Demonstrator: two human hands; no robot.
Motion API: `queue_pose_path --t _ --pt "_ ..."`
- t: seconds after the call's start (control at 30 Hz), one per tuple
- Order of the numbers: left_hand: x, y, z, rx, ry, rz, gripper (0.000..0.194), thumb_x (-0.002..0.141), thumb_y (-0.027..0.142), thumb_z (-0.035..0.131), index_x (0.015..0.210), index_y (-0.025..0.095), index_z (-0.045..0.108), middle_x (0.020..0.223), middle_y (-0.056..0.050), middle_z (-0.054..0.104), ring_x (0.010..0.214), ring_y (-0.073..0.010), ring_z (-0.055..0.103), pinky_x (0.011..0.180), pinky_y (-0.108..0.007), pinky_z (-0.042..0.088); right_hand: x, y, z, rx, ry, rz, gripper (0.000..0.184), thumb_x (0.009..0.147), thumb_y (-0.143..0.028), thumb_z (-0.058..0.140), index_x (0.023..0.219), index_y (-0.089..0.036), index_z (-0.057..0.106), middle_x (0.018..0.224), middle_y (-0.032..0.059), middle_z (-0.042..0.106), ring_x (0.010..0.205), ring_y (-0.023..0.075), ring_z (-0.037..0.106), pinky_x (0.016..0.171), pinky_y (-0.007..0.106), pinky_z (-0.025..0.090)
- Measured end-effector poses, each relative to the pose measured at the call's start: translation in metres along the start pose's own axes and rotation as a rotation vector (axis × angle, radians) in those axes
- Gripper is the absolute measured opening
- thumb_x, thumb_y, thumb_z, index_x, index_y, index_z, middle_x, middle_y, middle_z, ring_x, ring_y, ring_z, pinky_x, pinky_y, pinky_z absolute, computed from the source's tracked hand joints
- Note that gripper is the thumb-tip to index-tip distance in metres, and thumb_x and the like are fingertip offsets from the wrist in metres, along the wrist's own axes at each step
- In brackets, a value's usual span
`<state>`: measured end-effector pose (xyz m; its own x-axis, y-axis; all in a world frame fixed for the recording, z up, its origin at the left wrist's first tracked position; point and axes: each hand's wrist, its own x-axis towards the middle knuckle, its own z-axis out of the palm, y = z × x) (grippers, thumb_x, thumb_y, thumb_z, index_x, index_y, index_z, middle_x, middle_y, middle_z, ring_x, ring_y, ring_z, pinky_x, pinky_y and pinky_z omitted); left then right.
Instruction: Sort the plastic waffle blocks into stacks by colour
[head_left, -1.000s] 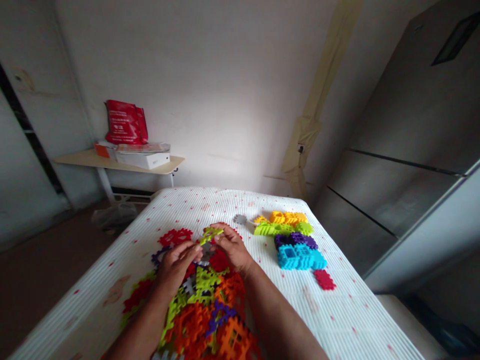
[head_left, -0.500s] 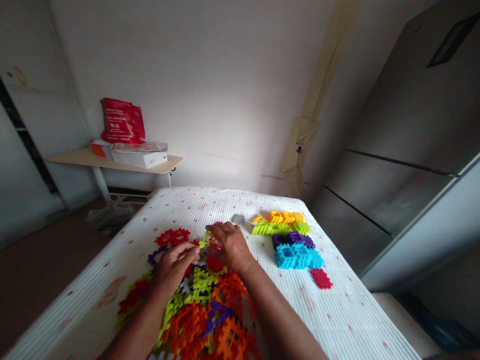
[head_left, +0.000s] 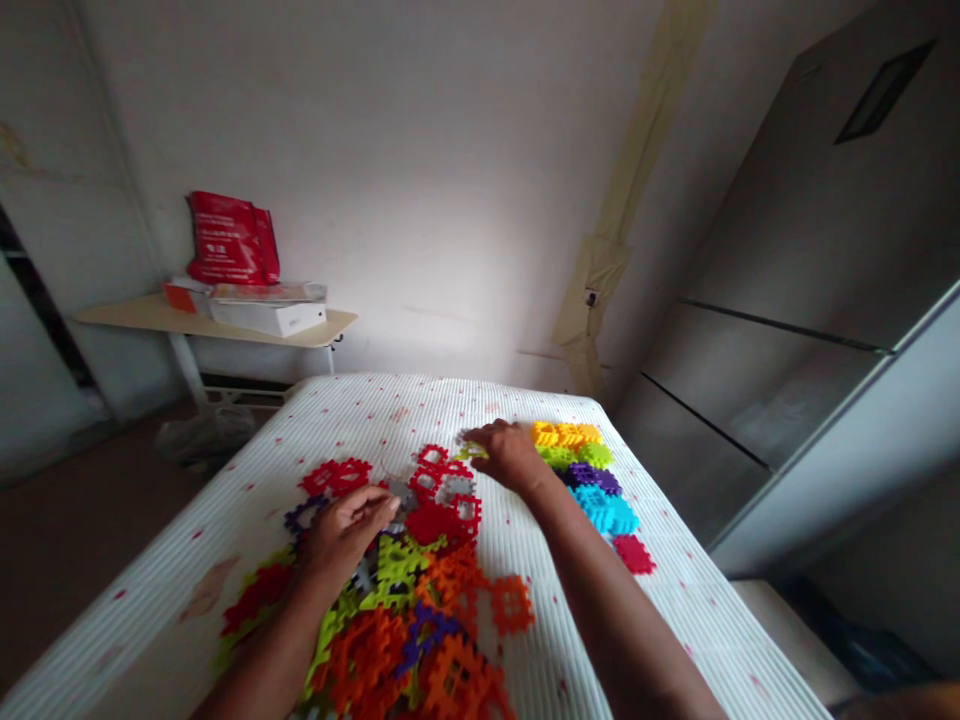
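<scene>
My left hand (head_left: 345, 535) rests over the heap of interlocking plastic waffle blocks (head_left: 405, 610), its fingertips pinched on a small grey piece (head_left: 401, 495). My right hand (head_left: 510, 455) reaches out beyond the heap, with a lime-green piece (head_left: 471, 452) at its fingertips, close to the sorted stacks. Those stacks run yellow (head_left: 562, 434), green (head_left: 559, 457), purple (head_left: 589, 476) and cyan (head_left: 606, 512), with a red piece (head_left: 634, 554) at the near end. A loose orange piece (head_left: 511, 604) lies right of the heap.
Everything lies on a white ribbed cover with red flecks (head_left: 225, 500). Beyond its far edge stands a narrow wooden shelf (head_left: 210, 325) with a red bag (head_left: 231, 240) and a white box (head_left: 266, 317). A grey refrigerator (head_left: 780, 300) stands on the right.
My right hand has moved right and farther out, taking the lime-green piece toward the stacks. More red pieces now show at the heap's far side. The orange piece lies apart from the heap.
</scene>
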<state>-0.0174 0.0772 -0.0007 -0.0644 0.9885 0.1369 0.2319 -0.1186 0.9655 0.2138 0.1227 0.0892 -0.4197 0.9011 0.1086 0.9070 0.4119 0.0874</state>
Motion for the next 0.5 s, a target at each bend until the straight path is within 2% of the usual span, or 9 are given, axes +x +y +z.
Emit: queue_pose_path --t 0.1,0.2,0.3,0.5 --pt "0.000 0.000 0.000 -0.012 -0.004 0.005 0.038 0.063 0.055 0.064 0.072 0.019 0.065 0.063 -0.002 0.067 0.064 -0.0198 0.063 0.060 -0.027 0.048 0.002 0.040 0.002 -0.047 -0.058 0.100 0.040 0.082 -0.028 0.062 0.121 -0.028 0.059 0.111 0.0051 0.066 0.102 0.0215 0.059 0.086 0.031 0.043" --pt "0.001 0.000 0.000 -0.016 -0.008 0.014 0.036 0.063 0.054 0.064 0.071 0.019 0.065 0.061 -0.001 0.065 0.062 -0.0188 0.061 0.060 -0.026 0.047 0.004 0.065 0.010 -0.075 -0.105 0.151 0.040 0.079 -0.026 0.064 0.119 -0.028 0.061 0.109 0.0051 0.067 0.097 0.0213 0.062 0.083 0.030 0.045" --pt "0.001 -0.001 -0.001 -0.013 -0.013 0.017 0.036 0.064 0.054 0.064 0.072 0.019 0.066 0.062 -0.001 0.066 0.062 -0.0189 0.061 0.060 -0.027 0.047 0.005 0.073 0.017 -0.096 -0.142 0.179 0.042 0.078 -0.026 0.065 0.120 -0.030 0.061 0.112 0.0043 0.067 0.099 0.0218 0.063 0.082 0.030 0.046" --pt "0.000 -0.002 -0.001 0.013 -0.007 0.022 0.035 0.066 0.053 0.063 0.073 0.019 0.066 0.062 -0.001 0.065 0.063 -0.0190 0.061 0.060 -0.027 0.047 0.009 0.071 0.023 -0.127 -0.179 0.197 0.043 0.077 -0.022 0.064 0.119 -0.033 0.061 0.115 0.0044 0.066 0.103 0.0235 0.061 0.086 0.036 0.045"
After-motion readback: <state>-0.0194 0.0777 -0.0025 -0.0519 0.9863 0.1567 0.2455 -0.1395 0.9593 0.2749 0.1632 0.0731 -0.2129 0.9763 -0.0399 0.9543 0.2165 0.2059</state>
